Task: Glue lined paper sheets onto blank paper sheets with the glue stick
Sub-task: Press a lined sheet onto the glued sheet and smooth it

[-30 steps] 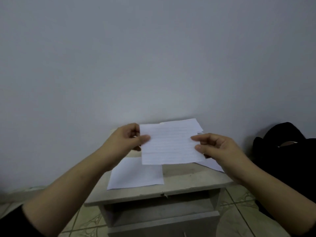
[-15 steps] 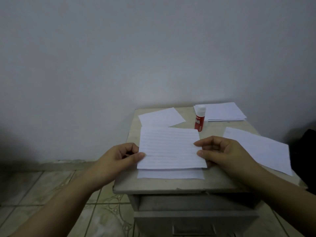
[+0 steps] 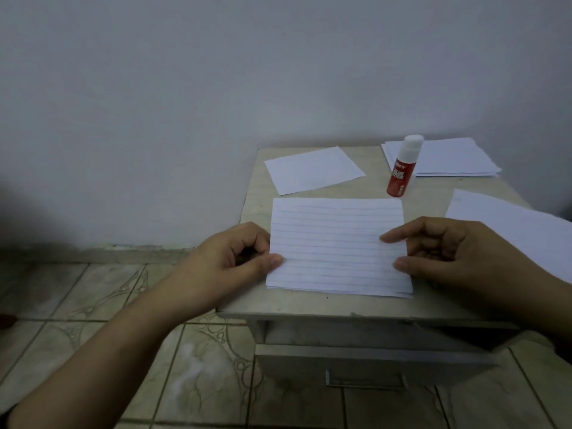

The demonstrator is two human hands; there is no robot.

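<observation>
Against a bare grey wall, on a small beige cabinet top [image 3: 309, 300], left hand [image 3: 230, 261] and right hand [image 3: 458, 255] pinch the white lined paper sheet's [image 3: 337, 246] short edges (long axis crosswise, squarely between them) over a blank white sheet [image 3: 402, 294].

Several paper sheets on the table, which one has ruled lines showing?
The lined sheet at the table's near edge, held between the left hand and right hand. The far-left sheet, far-right stack and right-edge sheet look blank.
</observation>
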